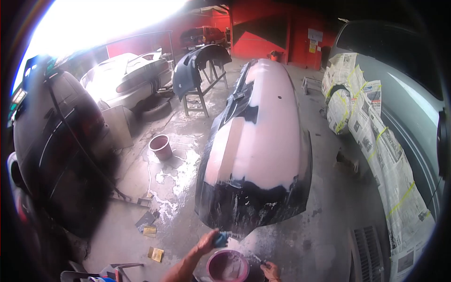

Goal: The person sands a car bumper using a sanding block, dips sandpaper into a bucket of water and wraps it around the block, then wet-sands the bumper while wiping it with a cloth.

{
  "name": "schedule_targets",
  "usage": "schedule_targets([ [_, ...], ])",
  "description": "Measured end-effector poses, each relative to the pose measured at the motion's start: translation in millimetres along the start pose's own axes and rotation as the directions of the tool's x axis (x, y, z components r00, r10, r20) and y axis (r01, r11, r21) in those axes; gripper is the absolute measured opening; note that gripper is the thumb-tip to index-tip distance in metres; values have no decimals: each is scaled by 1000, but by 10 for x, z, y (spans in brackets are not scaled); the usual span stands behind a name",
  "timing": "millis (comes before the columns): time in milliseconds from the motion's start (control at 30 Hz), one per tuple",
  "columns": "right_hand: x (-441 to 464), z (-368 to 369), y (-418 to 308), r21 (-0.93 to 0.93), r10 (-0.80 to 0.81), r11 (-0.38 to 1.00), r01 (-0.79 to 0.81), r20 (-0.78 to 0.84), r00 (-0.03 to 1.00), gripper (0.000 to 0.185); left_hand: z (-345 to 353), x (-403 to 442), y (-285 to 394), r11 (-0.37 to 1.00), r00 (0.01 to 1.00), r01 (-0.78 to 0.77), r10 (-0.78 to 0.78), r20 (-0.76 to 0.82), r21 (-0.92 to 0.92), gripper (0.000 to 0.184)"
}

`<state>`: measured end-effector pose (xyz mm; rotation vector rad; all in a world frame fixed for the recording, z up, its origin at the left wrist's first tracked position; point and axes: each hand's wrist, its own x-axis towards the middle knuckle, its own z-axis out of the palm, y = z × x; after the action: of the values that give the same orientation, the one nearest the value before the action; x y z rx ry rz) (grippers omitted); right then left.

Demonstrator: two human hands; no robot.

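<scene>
My left hand point(206, 242) is closed on a small blue pad point(221, 238), perhaps a sponge or folded cloth; which one I cannot tell. It is above the far rim of a reddish bucket point(210, 268) holding cloudy liquid. To the right of the bucket, my right hand point(270, 271) has its fingers curled, with a thin pale thing by the fingertips that I cannot make out. Just beyond both hands stands a long car bumper point(270, 127), coated pink over most of its face and black, wet and streaked at the near end.
A second bucket point(160, 147) stands left amid white puddles. Sandpaper pieces point(155, 254) lie on the floor. A dark bumper rests on a stand point(201, 101). On the right is a car masked with newspaper point(376, 136), near a floor grate point(366, 254). A dark car panel point(56, 155) stands left.
</scene>
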<state>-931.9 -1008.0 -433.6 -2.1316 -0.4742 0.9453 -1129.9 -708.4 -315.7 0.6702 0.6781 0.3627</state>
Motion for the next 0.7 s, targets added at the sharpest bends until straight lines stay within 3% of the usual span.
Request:
schedule_targets([
  [33,-167,-125,-205,43,-35,998,39,-100,994,44,36,77,371,906,983,-184,168,75,382,56],
  [67,-246,-203,-345,72,-66,994,82,-204,977,51,729,-278,1087,667,952,-243,302,43,704,52],
  [100,-233,-201,-493,23,-135,989,148,-287,948,48,1006,-236,1517,722,950,-297,289,118,625,47],
  [133,-267,-164,-689,-32,-207,977,210,-363,909,46,1208,-115,1838,581,900,-382,411,146,718,39],
  [167,-345,-175,-1075,-50,-306,948,314,-408,860,43,1877,-334,2438,185,850,-318,491,193,930,33],
  [200,-369,-193,-1518,-80,-407,905,418,-453,793,41,2060,-162,2685,4,701,-438,628,338,899,29],
  [267,-403,-166,-2301,44,-427,857,513,-498,755,35,2229,312,3048,-198,628,-391,657,418,899,33],
  [300,-401,-149,-2631,43,-404,869,493,-513,757,35,2289,448,3178,-193,640,-407,638,430,893,33],
  [367,-380,-128,-3203,36,-387,873,487,-556,736,33,2349,693,3384,-611,578,-352,454,678,709,38],
  [400,-342,-126,-3451,21,-374,882,471,-580,724,33,2311,862,3483,-602,568,-387,442,695,699,38],
  [467,-441,-33,-3869,-86,-426,868,489,-636,644,32,2103,1154,3569,-680,235,-449,536,811,580,40],
  [500,-535,0,-4154,-87,-416,872,482,-651,635,34,2090,1331,3717,-613,197,-584,528,826,532,32],
  [567,-490,239,-4306,-101,-418,875,474,-650,634,37,2050,1799,3822,-205,423,-679,675,604,705,25],
  [600,-490,315,-4366,-98,-433,864,495,-646,629,40,2141,1841,4002,1,602,-525,708,370,851,20],
  [633,-538,315,-4567,-299,-538,836,461,-617,575,39,1931,2376,3913,-260,224,-507,881,417,821,22],
  [667,-557,334,-4784,-266,-524,838,476,-637,566,38,1799,2553,4111,-204,385,-554,797,465,807,30],
  [700,-480,330,-4940,-346,-561,821,454,-635,530,38,1694,2666,4249,-146,514,-594,688,512,791,39],
])
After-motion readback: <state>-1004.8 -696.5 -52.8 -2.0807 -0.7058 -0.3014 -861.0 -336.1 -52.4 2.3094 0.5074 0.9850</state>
